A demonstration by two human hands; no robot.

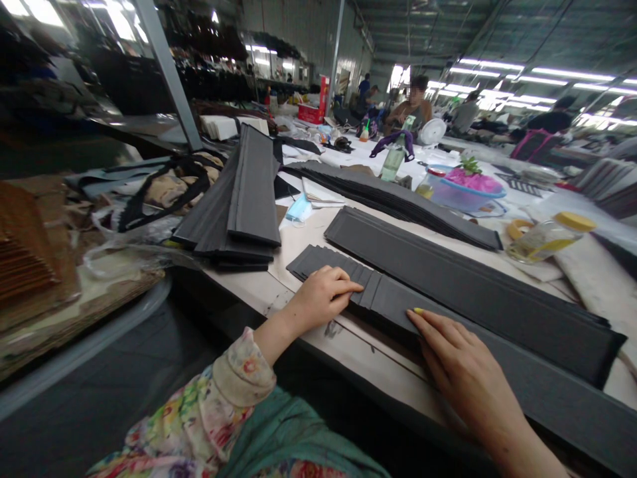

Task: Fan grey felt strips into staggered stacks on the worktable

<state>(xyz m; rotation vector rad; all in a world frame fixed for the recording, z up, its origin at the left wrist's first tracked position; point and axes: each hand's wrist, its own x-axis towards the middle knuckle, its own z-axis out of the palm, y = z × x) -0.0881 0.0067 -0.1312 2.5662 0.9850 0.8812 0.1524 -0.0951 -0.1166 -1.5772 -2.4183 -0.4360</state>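
Note:
A stack of long dark grey strips point(391, 297), which look like cut fabric or leather pieces, lies along the near table edge. Its left ends are fanned out in steps. My left hand point(324, 292) is closed at the near edge of the fanned part, index finger on top and thumb lower against the edge. Farther right, my right hand point(460, 352) rests on the same stack with its fingers stretched out and a yellow tip showing on one finger. Just behind lies a second neat stack of dark strips point(448, 279).
More dark strips point(256, 192) are piled crosswise at left. Another long stack point(398, 199) lies farther back. Beyond are a blue mask point(299, 208), a glass bottle point(394, 158), a blue basin point(465, 192) and a yellow-lidded jar point(547, 238). A metal post point(169, 73) rises at left. Other people sit behind.

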